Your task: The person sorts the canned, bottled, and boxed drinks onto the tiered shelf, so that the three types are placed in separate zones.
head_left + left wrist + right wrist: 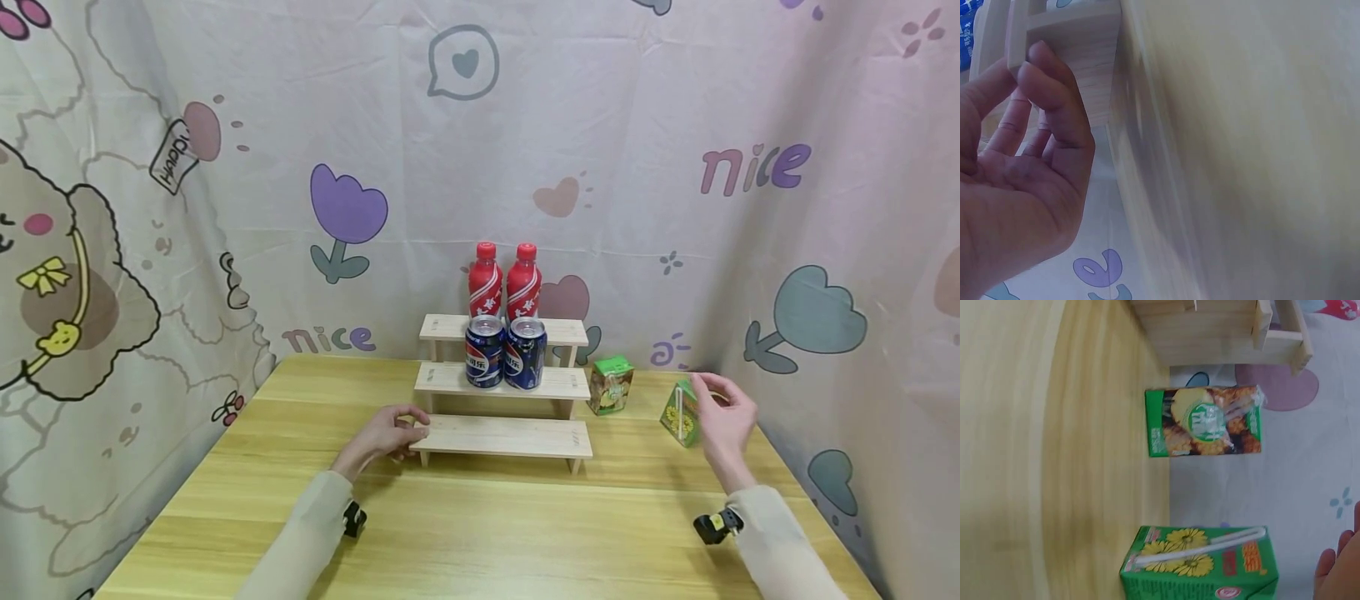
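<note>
Near the centre of the head view, a three-step wooden stand (498, 437) rises toward the back of the wooden table (495, 533), its tall red bottles (486, 290) on the top board and its shorter blue cans (484, 362) on the middle one, so the bottles' caps and upper parts show above the cans, while the lowest board carries nothing. Left of centre, the left hand (384, 431) holds the near end of that lowest board, probably to keep the stand steady. Toward the right, the right hand (727, 417) is raised by a green carton (677, 414), its fingers loosely bent, with a gap between thumb and forefinger; a brown-and-green carton (611, 388) stands just beside the stand, within easy reach. At the upper left of the left wrist view, thumb and fingertips are clamped on the board's end from either side, a light pinch that suits a thin edge. Through the right wrist view, the green carton stands at the bottom with its white straw (1200, 550) facing the lens, and the fingertips at the lower right edge are apart from it; the thumb is out of frame there.
</note>
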`<state>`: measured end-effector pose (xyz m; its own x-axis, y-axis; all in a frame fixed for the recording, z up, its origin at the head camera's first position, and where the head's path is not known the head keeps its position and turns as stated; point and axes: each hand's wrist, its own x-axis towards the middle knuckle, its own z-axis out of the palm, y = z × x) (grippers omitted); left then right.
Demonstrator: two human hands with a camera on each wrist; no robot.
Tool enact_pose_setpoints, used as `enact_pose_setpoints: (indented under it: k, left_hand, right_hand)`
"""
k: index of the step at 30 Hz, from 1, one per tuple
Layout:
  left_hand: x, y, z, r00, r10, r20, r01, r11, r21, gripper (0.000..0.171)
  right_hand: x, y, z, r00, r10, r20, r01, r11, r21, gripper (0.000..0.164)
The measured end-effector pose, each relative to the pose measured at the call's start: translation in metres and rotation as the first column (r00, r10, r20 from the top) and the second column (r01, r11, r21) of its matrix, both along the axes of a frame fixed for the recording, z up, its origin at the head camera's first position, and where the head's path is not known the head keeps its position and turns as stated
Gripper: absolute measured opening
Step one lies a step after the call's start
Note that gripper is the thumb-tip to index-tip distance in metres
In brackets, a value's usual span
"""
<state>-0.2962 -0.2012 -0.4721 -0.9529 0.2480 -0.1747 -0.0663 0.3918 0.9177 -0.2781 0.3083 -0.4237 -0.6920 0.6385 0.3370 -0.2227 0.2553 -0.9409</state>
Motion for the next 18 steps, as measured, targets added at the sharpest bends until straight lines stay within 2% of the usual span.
enact_pose_setpoints:
  k: [8,10,18]
  left_hand:
    - [-0.001,0.0,0.001,1.0,-0.002,0.006,0.002,1.0,0.001,0.029]
    - [-0.001,-0.001,0.0,1.0,-0.004,0.003,0.004,1.0,0.0,0.029]
    - [-0.002,-0.001,-0.001,1.0,-0.006,0.01,0.006,1.0,0.003,0.028]
  right_hand:
    - [0.003,0.008,-0.008,0.998,-0.057,0.008,0.057,0.998,0.008,0.033]
    - [0.004,0.011,-0.01,0.997,-0.065,0.034,0.065,0.998,-0.001,0.034]
    - [0.007,0.017,-0.019,0.994,-0.013,0.109,0.032,0.985,-0.171,0.041]
